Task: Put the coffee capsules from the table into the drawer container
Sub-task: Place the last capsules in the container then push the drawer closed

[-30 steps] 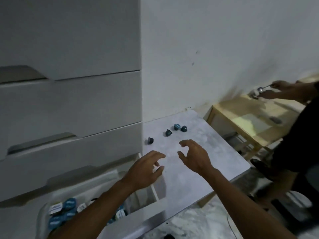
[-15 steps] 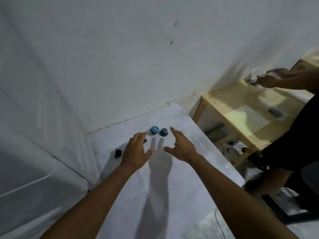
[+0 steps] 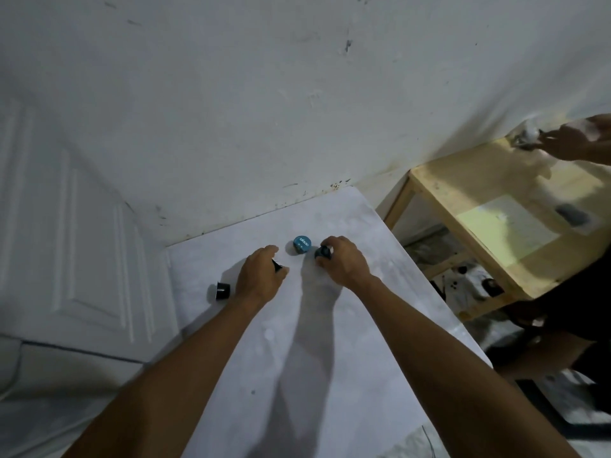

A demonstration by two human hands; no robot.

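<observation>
On the desk (image 3: 330,375), a black capsule (image 3: 222,291) lies on its side, long axis running left-right, just left of the left hand (image 3: 261,276). That hand is clamped on a second black capsule (image 3: 277,266), tilted. A blue capsule (image 3: 302,244) sits foil-up between the hands. The right hand (image 3: 344,259) pinches a dark capsule (image 3: 322,252) at its fingertips.
</observation>
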